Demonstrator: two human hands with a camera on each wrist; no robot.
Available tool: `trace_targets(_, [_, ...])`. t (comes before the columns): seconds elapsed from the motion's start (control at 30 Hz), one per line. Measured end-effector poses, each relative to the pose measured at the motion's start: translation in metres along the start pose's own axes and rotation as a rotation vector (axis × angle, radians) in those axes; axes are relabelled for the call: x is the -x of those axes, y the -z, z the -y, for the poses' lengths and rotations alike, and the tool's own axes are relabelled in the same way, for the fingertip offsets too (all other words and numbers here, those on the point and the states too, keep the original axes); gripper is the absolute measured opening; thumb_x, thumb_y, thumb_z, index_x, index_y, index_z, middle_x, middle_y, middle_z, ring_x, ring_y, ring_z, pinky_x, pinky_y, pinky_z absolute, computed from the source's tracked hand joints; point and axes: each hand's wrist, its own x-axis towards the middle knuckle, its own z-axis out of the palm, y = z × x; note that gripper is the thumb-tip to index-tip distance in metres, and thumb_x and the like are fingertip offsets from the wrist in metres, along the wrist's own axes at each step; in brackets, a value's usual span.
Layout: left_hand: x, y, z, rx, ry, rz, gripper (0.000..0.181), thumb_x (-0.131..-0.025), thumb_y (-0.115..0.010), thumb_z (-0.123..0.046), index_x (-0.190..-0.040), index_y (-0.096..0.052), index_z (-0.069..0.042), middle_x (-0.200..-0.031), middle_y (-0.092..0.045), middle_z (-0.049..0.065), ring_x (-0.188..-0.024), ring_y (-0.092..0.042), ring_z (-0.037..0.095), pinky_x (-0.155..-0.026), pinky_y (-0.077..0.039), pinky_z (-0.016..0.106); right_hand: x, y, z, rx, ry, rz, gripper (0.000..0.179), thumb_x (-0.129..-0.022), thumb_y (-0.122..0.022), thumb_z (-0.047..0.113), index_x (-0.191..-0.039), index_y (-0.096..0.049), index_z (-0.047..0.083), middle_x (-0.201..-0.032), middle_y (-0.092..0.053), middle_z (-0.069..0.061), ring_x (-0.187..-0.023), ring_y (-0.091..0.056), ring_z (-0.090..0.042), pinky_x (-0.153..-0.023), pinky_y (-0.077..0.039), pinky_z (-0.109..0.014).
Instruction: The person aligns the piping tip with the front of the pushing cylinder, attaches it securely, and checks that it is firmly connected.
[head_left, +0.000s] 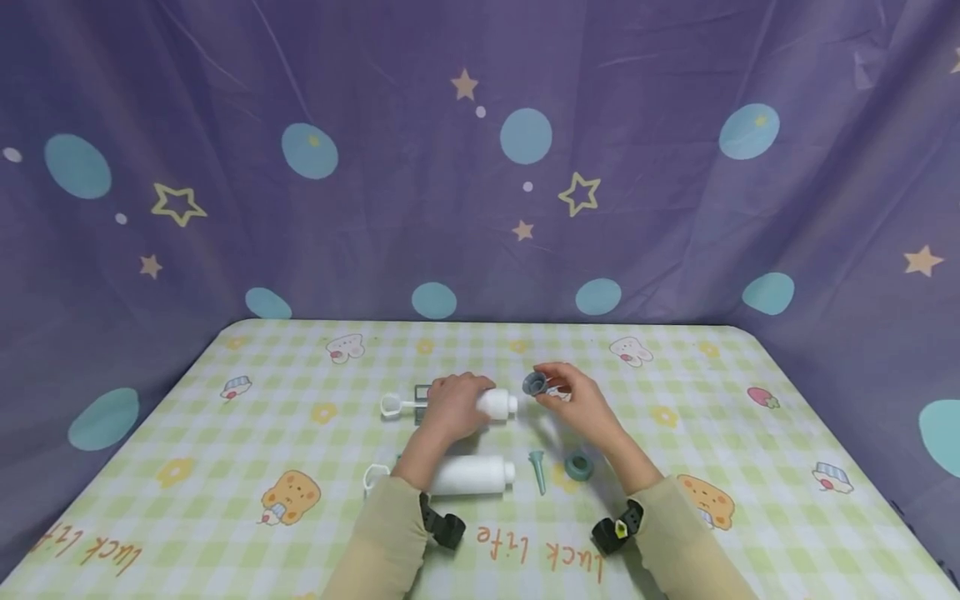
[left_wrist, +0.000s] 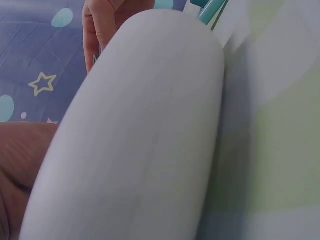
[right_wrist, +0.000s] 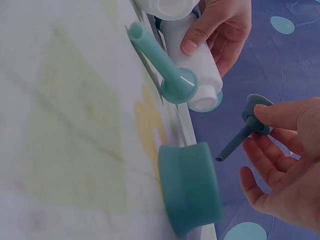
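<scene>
My left hand (head_left: 455, 406) grips the far white bottle (head_left: 495, 405), which lies on its side with its neck to the right. In the right wrist view the thumb lies along this bottle's side. My right hand (head_left: 581, 404) pinches a grey-blue funnel (head_left: 535, 383) between thumb and fingers, raised off the cloth to the right of the bottle's neck. Its narrow stem points down in the right wrist view, with a wider collar (right_wrist: 250, 112) at the fingertips. A second white bottle (head_left: 474, 475) lies nearer, partly hidden behind the left forearm; it fills most of the left wrist view.
A light green funnel (head_left: 538, 472) and a teal ring (head_left: 578, 467) lie right of the near bottle. White loops (head_left: 391, 406) stick out at the left of both bottles, beside a dark grey frame (head_left: 422, 392). A checked cloth covers the table; a purple curtain (head_left: 480, 250) hangs behind.
</scene>
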Motion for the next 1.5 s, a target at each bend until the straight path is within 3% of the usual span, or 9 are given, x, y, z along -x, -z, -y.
trace_targets(0.17, [0.001, 0.004, 0.000, 0.028, -0.018, -0.080, 0.047, -0.069, -0.076, -0.018, -0.115, -0.064, -0.017, -0.108, -0.064, 0.008, -0.095, -0.058, 0.033, -0.078, -0.042, 0.047, 0.001, 0.002, -0.001, 0.015, -0.014, 0.001, 0.041, -0.083, -0.064, 0.007, -0.122, -0.055, 0.006, -0.114, -0.058, -0.010, -0.101, -0.057, -0.024, -0.089, -0.045, -0.040])
trace_targets(0.4, [0.002, 0.013, -0.003, 0.033, -0.050, -0.141, 0.046, -0.072, -0.074, -0.017, -0.117, -0.063, -0.018, -0.111, -0.063, 0.007, -0.098, -0.057, 0.033, -0.083, -0.042, 0.049, 0.002, 0.004, 0.001, -0.014, 0.022, 0.004, 0.040, -0.085, -0.062, 0.008, -0.124, -0.053, 0.008, -0.114, -0.054, -0.010, -0.103, -0.054, -0.025, -0.090, -0.045, -0.040])
trace_targets(0.63, [0.006, 0.024, -0.010, 0.018, -0.098, -0.219, 0.047, -0.071, -0.076, -0.019, -0.117, -0.063, -0.019, -0.110, -0.063, 0.004, -0.097, -0.057, 0.029, -0.085, -0.042, 0.046, 0.011, 0.013, 0.039, -0.082, 0.053, -0.006, 0.040, -0.084, -0.059, -0.003, -0.123, -0.051, -0.003, -0.115, -0.051, -0.021, -0.107, -0.051, -0.035, -0.093, -0.041, -0.049])
trace_targets(0.9, [0.009, 0.034, -0.016, 0.016, -0.180, -0.323, 0.048, -0.070, -0.077, -0.018, -0.116, -0.063, -0.019, -0.109, -0.063, 0.003, -0.098, -0.056, 0.026, -0.087, -0.040, 0.045, 0.008, 0.017, 0.049, -0.116, 0.060, -0.030, 0.039, -0.081, -0.062, -0.003, -0.119, -0.050, -0.006, -0.115, -0.056, -0.022, -0.107, -0.055, -0.033, -0.094, -0.043, -0.045])
trace_targets(1.03, [0.010, 0.037, -0.018, 0.012, -0.216, -0.361, 0.049, -0.070, -0.077, -0.017, -0.117, -0.063, -0.020, -0.109, -0.063, 0.002, -0.099, -0.055, 0.024, -0.089, -0.039, 0.045, 0.008, 0.019, 0.055, -0.132, 0.029, -0.024, 0.035, -0.082, -0.062, -0.001, -0.115, -0.051, -0.003, -0.113, -0.058, -0.020, -0.107, -0.056, -0.032, -0.076, -0.052, -0.038])
trace_targets(1.13, [0.011, 0.039, -0.020, -0.005, -0.238, -0.383, 0.049, -0.070, -0.077, -0.017, -0.117, -0.062, -0.020, -0.109, -0.062, 0.001, -0.100, -0.055, 0.023, -0.090, -0.038, 0.044, 0.008, 0.020, 0.059, -0.140, 0.016, -0.022, 0.033, -0.082, -0.063, 0.000, -0.113, -0.052, -0.001, -0.112, -0.060, -0.019, -0.107, -0.056, -0.033, -0.060, -0.053, -0.030])
trace_targets(1.23, [0.011, 0.040, -0.020, -0.018, -0.249, -0.398, 0.049, -0.071, -0.077, -0.017, -0.117, -0.062, -0.020, -0.109, -0.062, 0.000, -0.101, -0.054, 0.023, -0.090, -0.037, 0.044, 0.007, 0.020, 0.062, -0.139, 0.028, -0.027, 0.032, -0.082, -0.063, 0.000, -0.112, -0.052, -0.001, -0.112, -0.059, -0.019, -0.107, -0.056, -0.033, -0.057, -0.052, -0.026])
trace_targets(1.37, [0.012, 0.042, -0.021, -0.032, -0.254, -0.412, 0.049, -0.071, -0.077, -0.016, -0.117, -0.062, -0.020, -0.109, -0.062, 0.000, -0.101, -0.054, 0.023, -0.091, -0.037, 0.043, 0.007, 0.019, 0.066, -0.115, 0.056, -0.046, 0.031, -0.081, -0.064, 0.000, -0.111, -0.054, -0.001, -0.111, -0.058, -0.017, -0.105, -0.057, -0.031, -0.055, -0.052, -0.029])
trace_targets(1.5, [0.011, 0.042, -0.021, -0.050, -0.265, -0.425, 0.049, -0.071, -0.077, -0.016, -0.117, -0.062, -0.020, -0.109, -0.062, 0.000, -0.102, -0.054, 0.022, -0.091, -0.037, 0.042, 0.007, 0.019, 0.068, -0.075, 0.092, -0.079, 0.031, -0.079, -0.065, -0.002, -0.109, -0.056, -0.002, -0.110, -0.057, -0.016, -0.103, -0.058, -0.030, -0.069, -0.052, -0.038])
